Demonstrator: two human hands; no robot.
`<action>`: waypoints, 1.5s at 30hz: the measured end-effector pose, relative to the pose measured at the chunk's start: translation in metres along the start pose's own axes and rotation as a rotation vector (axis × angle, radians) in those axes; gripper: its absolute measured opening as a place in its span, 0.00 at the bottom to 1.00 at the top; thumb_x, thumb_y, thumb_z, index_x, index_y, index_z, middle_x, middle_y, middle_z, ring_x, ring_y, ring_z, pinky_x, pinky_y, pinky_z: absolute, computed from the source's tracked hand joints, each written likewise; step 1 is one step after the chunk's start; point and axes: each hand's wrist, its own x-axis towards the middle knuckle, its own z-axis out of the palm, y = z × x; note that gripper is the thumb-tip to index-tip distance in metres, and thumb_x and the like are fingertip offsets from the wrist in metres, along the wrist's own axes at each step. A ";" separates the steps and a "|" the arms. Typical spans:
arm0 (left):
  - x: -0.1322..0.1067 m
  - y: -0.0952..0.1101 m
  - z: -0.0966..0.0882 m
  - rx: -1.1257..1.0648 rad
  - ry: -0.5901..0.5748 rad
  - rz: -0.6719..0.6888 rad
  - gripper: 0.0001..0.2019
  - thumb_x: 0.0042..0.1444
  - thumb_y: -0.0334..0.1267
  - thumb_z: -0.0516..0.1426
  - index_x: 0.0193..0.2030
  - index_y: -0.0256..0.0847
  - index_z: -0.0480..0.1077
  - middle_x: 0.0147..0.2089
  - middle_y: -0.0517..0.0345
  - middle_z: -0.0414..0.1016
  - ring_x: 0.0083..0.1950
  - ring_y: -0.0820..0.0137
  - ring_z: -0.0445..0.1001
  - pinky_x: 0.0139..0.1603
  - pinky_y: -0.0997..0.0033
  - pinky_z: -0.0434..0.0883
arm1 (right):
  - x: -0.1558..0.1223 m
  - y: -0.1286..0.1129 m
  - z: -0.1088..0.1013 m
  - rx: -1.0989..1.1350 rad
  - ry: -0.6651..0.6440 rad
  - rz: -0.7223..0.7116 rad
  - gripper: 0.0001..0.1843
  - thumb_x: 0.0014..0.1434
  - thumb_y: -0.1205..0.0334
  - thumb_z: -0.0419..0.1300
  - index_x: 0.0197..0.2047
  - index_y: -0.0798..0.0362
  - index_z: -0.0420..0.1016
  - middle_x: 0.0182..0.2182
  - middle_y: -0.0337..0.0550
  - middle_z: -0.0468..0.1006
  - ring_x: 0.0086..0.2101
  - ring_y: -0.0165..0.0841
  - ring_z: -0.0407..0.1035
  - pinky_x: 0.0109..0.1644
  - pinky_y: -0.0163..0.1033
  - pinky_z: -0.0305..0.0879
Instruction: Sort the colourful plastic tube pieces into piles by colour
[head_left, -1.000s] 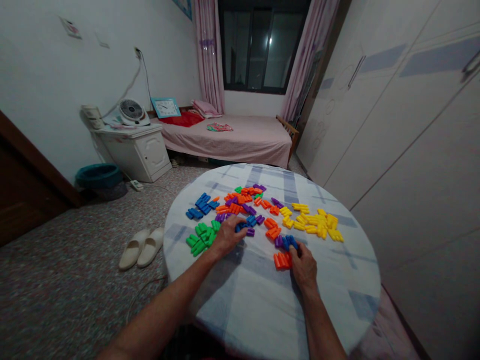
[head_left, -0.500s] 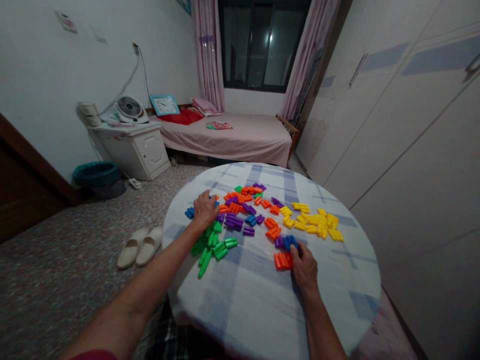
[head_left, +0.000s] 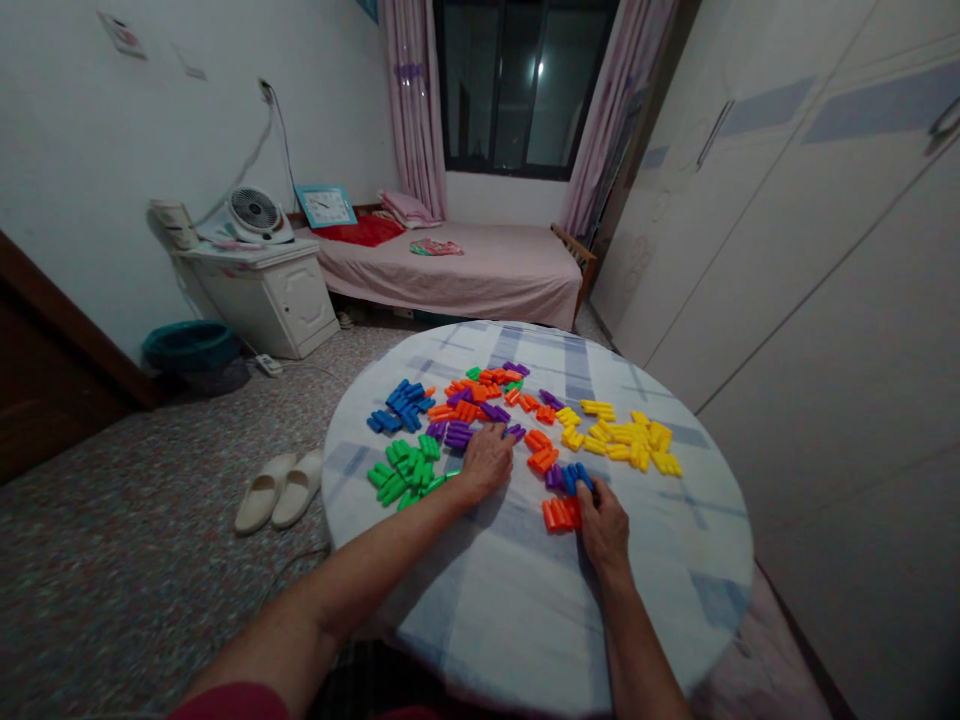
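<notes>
My left hand (head_left: 487,460) reaches over the middle of the pile, its fingers bent down and closed around a blue plastic block that is mostly hidden under them. Just beyond it lie purple blocks (head_left: 459,434). My right hand (head_left: 604,524) pinches a blue block (head_left: 577,478) between thumb and fingers, low over the table. Against that block sits a purple block (head_left: 554,478), and an orange block (head_left: 561,514) lies right beside the fingers. Green blocks (head_left: 405,470) are heaped left of my left hand, partly covered by the forearm.
A round table with a checked cloth (head_left: 510,620) carries everything. Blue blocks (head_left: 407,404) cluster at its left, orange blocks (head_left: 476,392) at the back and yellow blocks (head_left: 634,440) at the right. A bed (head_left: 480,265) stands behind, a wardrobe (head_left: 810,300) at the right.
My left hand has moved right and nearer, from the blue cluster to the middle, uncovering the blue and green heaps. My right hand stays by the blue block.
</notes>
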 end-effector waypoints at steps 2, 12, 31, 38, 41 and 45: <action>0.007 -0.002 0.001 0.018 -0.007 -0.015 0.15 0.56 0.32 0.50 0.49 0.39 0.70 0.50 0.49 0.68 0.51 0.62 0.65 0.50 0.63 0.66 | 0.000 0.000 0.000 -0.005 -0.004 0.000 0.32 0.55 0.43 0.44 0.50 0.57 0.73 0.43 0.53 0.76 0.42 0.42 0.69 0.47 0.44 0.61; 0.021 -0.007 0.013 -0.029 0.037 -0.145 0.15 0.57 0.28 0.50 0.49 0.38 0.69 0.49 0.47 0.66 0.53 0.60 0.63 0.52 0.60 0.65 | 0.000 -0.001 0.001 -0.002 -0.004 -0.025 0.31 0.55 0.44 0.45 0.48 0.56 0.74 0.41 0.51 0.77 0.41 0.40 0.69 0.46 0.43 0.62; 0.018 -0.027 0.000 -0.252 0.100 -0.054 0.16 0.54 0.29 0.52 0.49 0.39 0.69 0.47 0.52 0.74 0.49 0.66 0.71 0.53 0.67 0.67 | 0.001 0.000 0.001 -0.025 -0.028 -0.013 0.31 0.55 0.44 0.44 0.50 0.57 0.72 0.43 0.53 0.76 0.42 0.42 0.69 0.48 0.44 0.62; -0.022 -0.065 -0.032 -0.384 0.484 -0.061 0.15 0.53 0.30 0.51 0.46 0.39 0.71 0.45 0.53 0.74 0.48 0.64 0.70 0.52 0.63 0.67 | 0.001 0.001 0.001 -0.011 -0.020 -0.038 0.31 0.56 0.45 0.45 0.50 0.58 0.73 0.43 0.53 0.76 0.43 0.41 0.69 0.49 0.44 0.62; -0.052 -0.098 -0.038 -0.285 0.600 -0.162 0.14 0.53 0.31 0.51 0.45 0.38 0.71 0.45 0.51 0.74 0.49 0.62 0.69 0.54 0.59 0.66 | 0.001 0.002 0.002 -0.012 -0.023 -0.040 0.30 0.56 0.45 0.45 0.50 0.58 0.72 0.44 0.53 0.76 0.44 0.41 0.69 0.49 0.44 0.62; -0.083 -0.130 -0.026 -0.281 0.607 -0.326 0.14 0.54 0.36 0.51 0.46 0.38 0.70 0.47 0.50 0.73 0.50 0.60 0.69 0.55 0.57 0.65 | 0.000 0.000 0.001 -0.034 -0.026 -0.026 0.30 0.56 0.45 0.44 0.50 0.57 0.73 0.42 0.52 0.76 0.43 0.41 0.69 0.48 0.44 0.62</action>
